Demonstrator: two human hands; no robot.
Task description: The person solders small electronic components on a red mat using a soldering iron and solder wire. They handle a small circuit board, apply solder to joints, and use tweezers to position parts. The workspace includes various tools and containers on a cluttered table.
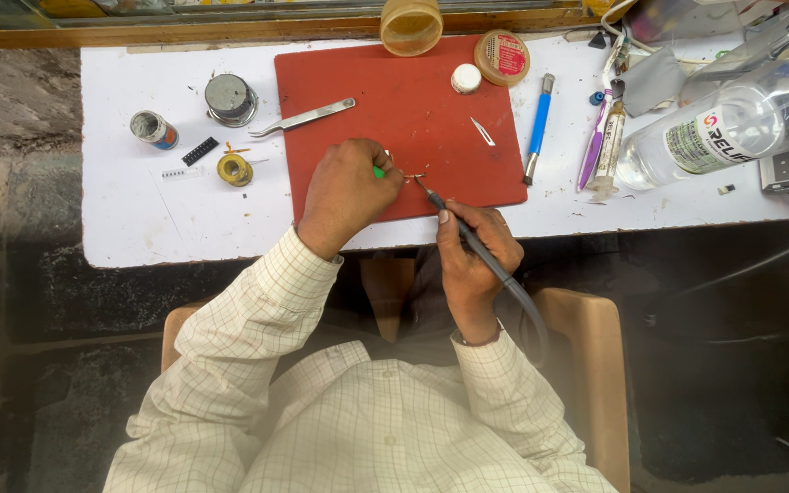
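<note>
We see the left hand curled shut over a small part with a green bit showing at its fingers, pressing it against the near edge of the red mat, probably to keep it from sliding. The right hand grips a thin soldering iron like a pen, its tip meeting a tiny metal piece just right of the left fingers; the cable trails back toward the near side, out of the way. Farther off on the mat lie tweezers (within easy reach) and a small blade. Left of the mat sit a solder spool and 2 small tins; a clear bottle lies far right.
</note>
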